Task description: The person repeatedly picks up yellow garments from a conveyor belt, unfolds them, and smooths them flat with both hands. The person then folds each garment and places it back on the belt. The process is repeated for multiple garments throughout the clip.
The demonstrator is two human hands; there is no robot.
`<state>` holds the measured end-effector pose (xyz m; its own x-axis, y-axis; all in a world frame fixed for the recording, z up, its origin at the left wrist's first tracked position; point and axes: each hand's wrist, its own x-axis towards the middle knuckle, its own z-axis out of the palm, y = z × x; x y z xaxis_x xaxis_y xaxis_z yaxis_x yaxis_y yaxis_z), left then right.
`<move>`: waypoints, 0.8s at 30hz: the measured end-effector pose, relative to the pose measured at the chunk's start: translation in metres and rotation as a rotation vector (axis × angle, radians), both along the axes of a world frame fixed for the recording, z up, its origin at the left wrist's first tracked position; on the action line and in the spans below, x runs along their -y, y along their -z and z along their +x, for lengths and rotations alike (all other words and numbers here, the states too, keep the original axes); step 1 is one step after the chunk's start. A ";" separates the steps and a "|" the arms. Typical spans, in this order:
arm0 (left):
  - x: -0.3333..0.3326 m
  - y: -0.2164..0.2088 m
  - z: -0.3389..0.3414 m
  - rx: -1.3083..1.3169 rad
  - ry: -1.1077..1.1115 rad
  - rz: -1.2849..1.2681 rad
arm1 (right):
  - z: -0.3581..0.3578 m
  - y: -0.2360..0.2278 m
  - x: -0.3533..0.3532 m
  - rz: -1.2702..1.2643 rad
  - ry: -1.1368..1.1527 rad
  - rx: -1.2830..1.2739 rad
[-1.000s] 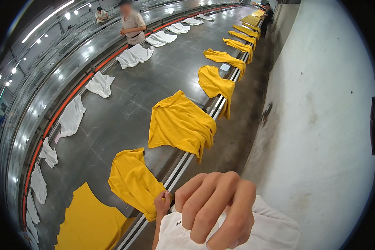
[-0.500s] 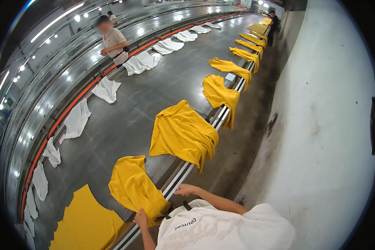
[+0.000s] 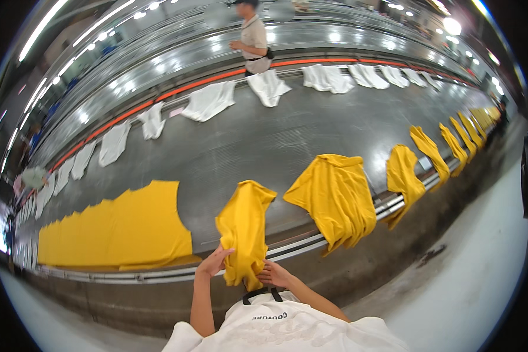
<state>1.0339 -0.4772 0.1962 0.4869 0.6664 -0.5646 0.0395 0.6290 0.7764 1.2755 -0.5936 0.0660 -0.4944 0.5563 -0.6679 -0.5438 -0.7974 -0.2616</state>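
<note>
A crumpled yellow fabric piece [image 3: 244, 220] lies over the near edge of the long dark table, its lower end hanging toward me. My left hand [image 3: 216, 261] grips its left edge with the fingers partly behind the cloth. On the other side, my right hand [image 3: 275, 274] holds the lower right edge near the hanging end. To the left, flat yellow panels [image 3: 114, 229] lie overlapping in a row along the near edge. A larger rumpled yellow piece [image 3: 337, 199] drapes over the edge at the right.
More yellow pieces [image 3: 403, 176] hang along the near edge toward the far right. White fabric pieces [image 3: 210, 101] line the far edge beside an orange strip [image 3: 185, 88]. A metal rail [image 3: 287, 251] borders the table [image 3: 240, 144]. Across it stands a person [image 3: 254, 38]; a pale wall is at right.
My view has swung left. My right hand has come from the rail to the yellow fabric piece, which is now narrower and gathered between both hands. The person across the table has turned sideways.
</note>
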 end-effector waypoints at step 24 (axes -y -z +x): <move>0.006 0.051 -0.234 0.964 -0.669 0.079 | 0.027 -0.271 -0.085 0.967 0.601 0.156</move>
<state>0.7996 -0.4833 0.1452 0.2300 0.9681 -0.0994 -0.9053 0.2504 0.3431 1.3029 -0.5082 0.3367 0.0751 0.9877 0.1369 -0.6762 0.1514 -0.7210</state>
